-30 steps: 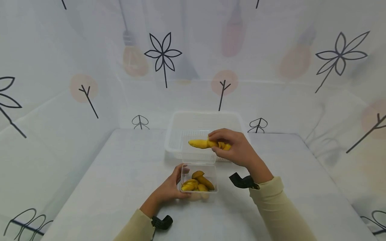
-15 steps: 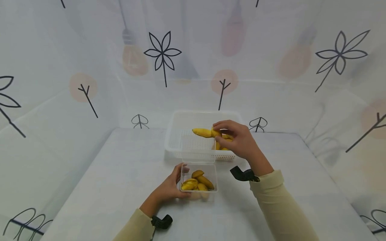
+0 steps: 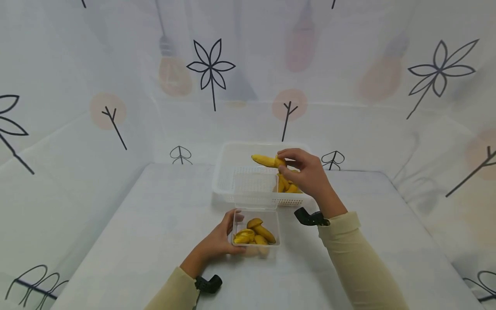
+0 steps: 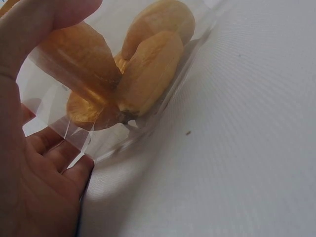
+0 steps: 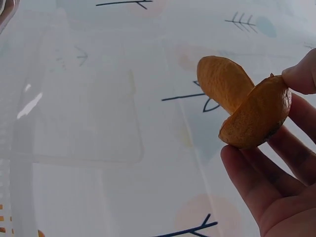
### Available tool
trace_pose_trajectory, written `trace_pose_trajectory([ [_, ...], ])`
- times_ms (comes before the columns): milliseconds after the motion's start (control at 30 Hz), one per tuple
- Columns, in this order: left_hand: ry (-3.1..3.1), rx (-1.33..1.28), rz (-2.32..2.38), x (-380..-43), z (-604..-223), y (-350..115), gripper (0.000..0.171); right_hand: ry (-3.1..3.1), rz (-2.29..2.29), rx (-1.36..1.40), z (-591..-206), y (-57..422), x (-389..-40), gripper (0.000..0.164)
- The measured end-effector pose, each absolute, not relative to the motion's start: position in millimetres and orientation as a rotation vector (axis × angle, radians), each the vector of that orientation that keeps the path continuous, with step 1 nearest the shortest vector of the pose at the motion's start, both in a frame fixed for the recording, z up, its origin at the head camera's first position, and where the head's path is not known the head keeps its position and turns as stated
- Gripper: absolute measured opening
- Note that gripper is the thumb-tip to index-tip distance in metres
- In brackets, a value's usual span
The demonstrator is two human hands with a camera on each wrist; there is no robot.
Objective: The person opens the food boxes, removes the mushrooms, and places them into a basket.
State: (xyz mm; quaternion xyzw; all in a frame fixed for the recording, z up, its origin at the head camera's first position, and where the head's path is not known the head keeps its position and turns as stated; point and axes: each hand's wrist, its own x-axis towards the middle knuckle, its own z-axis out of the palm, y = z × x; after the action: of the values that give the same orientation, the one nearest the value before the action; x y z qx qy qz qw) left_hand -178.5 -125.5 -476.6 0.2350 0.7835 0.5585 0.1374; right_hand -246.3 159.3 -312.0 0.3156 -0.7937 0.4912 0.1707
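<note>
Step in hand: carrying one toy-like mushroom (image 3: pixel 267 161) by its cap while the box was steadied. The mushroom was in the air above the white basket (image 3: pixel 221 185), nearer its right side, lying roughly level with the stem pointing left. Good practice, as judged, called for three things. First, a light, even pinch on the cap, since the rounded surface looked likely to roll if squeezed off-centre. Second, enough height for the stem to clear the basket wall and the clear lid (image 3: pixel 255 205), which was folded back toward the basket. Third, a steady hold on the clear box (image 3: pixel 268 218), because it looked light enough to slide on the counter (image 3: pixel 155 241).

Finger state, right hand (image 3: pixel 304 170): the thumb (image 5: pixel 301 76) pressed the cap from one side and the fingers (image 5: pixel 252 182) supported it from the other. The gap matched the cap's width; the stem projected free.

Finger state, left hand (image 3: pixel 217 241): the thumb and fingers were parted around the left side of the box and gripped it. The gripping pressure could not be told. Yellow-brown pieces (image 3: pixel 265 234) lay inside the box, clear of these fingers. More yellow pieces (image 3: pixel 284 184) lay in the basket, below the right hand.
</note>
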Motion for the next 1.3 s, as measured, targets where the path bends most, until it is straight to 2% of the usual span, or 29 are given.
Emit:
trace_pose_trajectory([
  [667, 2.308, 0.652, 1.587, -177, -475, -125, 0.107, -2.422, 1.472, 0.522, -334, 158, -271, 0.032],
  [1300, 2.325, 0.638, 1.606, -176, -473, -124, 0.107, -2.724, 1.348, 0.322, -347, 150, -294, 0.042],
])
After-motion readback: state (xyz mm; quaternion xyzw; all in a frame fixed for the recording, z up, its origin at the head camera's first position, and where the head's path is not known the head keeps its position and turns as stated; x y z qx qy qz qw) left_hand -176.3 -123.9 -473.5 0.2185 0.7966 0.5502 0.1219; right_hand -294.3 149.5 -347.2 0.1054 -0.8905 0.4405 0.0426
